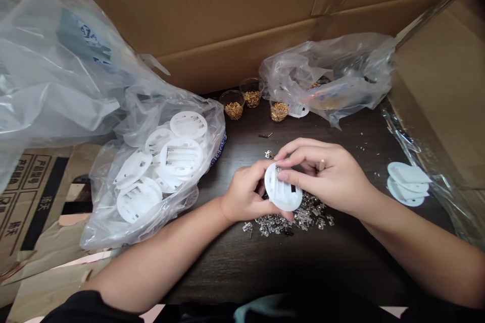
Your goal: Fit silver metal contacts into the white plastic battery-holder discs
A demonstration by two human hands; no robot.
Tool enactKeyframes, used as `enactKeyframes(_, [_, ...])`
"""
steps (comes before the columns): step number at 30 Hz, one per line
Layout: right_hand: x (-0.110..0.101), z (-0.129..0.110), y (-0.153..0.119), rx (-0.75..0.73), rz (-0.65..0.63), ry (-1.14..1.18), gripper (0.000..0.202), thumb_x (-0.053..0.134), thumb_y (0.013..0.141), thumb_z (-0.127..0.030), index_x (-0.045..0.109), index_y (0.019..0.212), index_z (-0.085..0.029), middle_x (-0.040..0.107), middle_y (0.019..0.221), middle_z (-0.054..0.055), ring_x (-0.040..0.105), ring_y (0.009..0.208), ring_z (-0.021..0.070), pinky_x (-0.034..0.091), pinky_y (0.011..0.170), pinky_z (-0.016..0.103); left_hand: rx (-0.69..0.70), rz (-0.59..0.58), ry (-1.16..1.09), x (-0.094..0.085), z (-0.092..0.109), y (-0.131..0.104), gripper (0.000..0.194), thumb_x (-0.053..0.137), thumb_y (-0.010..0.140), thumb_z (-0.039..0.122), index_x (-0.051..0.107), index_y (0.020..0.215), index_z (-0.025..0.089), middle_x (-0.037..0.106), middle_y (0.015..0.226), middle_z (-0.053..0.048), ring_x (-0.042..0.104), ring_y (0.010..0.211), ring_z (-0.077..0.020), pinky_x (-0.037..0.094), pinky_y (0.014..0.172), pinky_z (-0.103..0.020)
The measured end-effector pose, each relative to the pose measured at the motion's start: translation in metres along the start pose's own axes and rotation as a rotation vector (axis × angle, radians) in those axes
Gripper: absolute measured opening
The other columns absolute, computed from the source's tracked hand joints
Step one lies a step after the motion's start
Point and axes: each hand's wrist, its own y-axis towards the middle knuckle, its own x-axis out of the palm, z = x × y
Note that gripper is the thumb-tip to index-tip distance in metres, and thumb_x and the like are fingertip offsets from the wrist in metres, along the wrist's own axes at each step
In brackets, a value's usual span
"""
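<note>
Tilted over the dark table, a round white plastic disc (281, 193) with slots is gripped from the left and below by my left hand (248, 192). The fingers of my right hand (316, 166) are pinched together at the disc's upper edge; any small part between the fingertips is too small to make out. Beneath both hands lies a pile of small silvery metal clips (305, 214). A few more metal pieces (269, 154) sit just behind my fingers.
An open plastic bag (91, 232) of white discs lies at the left. Behind are cups of gold-coloured pins (234, 110) and another plastic bag (341, 60). Several white discs (407, 181) are stacked at the right. Cardboard walls (227, 10) surround the back and right.
</note>
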Motion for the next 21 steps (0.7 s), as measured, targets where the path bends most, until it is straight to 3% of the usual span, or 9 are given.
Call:
enactKeyframes(3, [0.000,-0.001,0.002,0.075,-0.006,0.030,0.012,0.083,0.084,-0.025,0.078,0.093,-0.019,0.077,0.101,0.004,0.033,0.046,0.0020,0.027,0.039,0.022,-0.040,0.014,-0.077,0.000,0.000,0.000,0.080,0.081,0.067,0.074,0.063,0.119,0.016,0.070,0.077,0.000,0.063,0.059,-0.0114,0.051,0.055,-0.022])
enactKeyframes(8, [-0.002,-0.003,0.003,0.082,-0.023,-0.006,0.012,0.081,0.086,-0.028,0.076,0.090,-0.019,0.078,0.099,0.003,0.033,0.044,0.0020,0.027,0.037,0.022,-0.022,0.034,-0.124,-0.001,0.000,0.001,0.077,0.078,0.068,0.075,0.064,0.117,0.018,0.069,0.082,0.000,0.062,0.062,-0.0107,0.051,0.057,-0.022])
enactKeyframes(11, [-0.002,-0.007,0.003,-0.012,0.012,-0.130,0.005,0.079,0.087,-0.020,0.075,0.090,-0.021,0.079,0.096,0.002,0.050,0.051,0.0058,0.037,0.042,0.022,-0.031,0.038,-0.121,-0.001,0.000,0.001,0.076,0.079,0.068,0.075,0.064,0.116,0.018,0.066,0.075,0.002,0.057,0.057,-0.0093,0.049,0.054,-0.021])
enactKeyframes(14, [-0.001,-0.010,0.001,-0.137,0.050,-0.222,0.008,0.076,0.088,-0.014,0.074,0.089,-0.022,0.080,0.095,0.003,0.070,0.074,0.0135,0.054,0.059,0.025,-0.029,0.039,-0.102,0.000,0.000,0.001,0.077,0.079,0.068,0.075,0.063,0.117,0.018,0.067,0.076,0.002,0.059,0.058,-0.0094,0.049,0.054,-0.021])
enactKeyframes(17, [0.001,-0.013,0.000,-0.175,0.060,-0.248,0.009,0.076,0.088,-0.013,0.073,0.089,-0.022,0.079,0.096,0.004,0.074,0.083,0.0158,0.060,0.074,0.029,-0.015,0.040,-0.076,0.000,0.000,0.001,0.077,0.081,0.067,0.074,0.063,0.117,0.018,0.070,0.080,0.001,0.062,0.061,-0.0097,0.051,0.057,-0.020])
enactKeyframes(21, [0.001,-0.013,-0.002,-0.146,0.062,-0.252,0.010,0.076,0.088,-0.013,0.072,0.087,-0.022,0.078,0.094,0.003,0.075,0.084,0.0164,0.061,0.077,0.030,0.003,0.029,-0.053,0.000,0.000,0.002,0.078,0.080,0.067,0.074,0.063,0.119,0.019,0.070,0.079,0.001,0.060,0.057,-0.0088,0.049,0.054,-0.020])
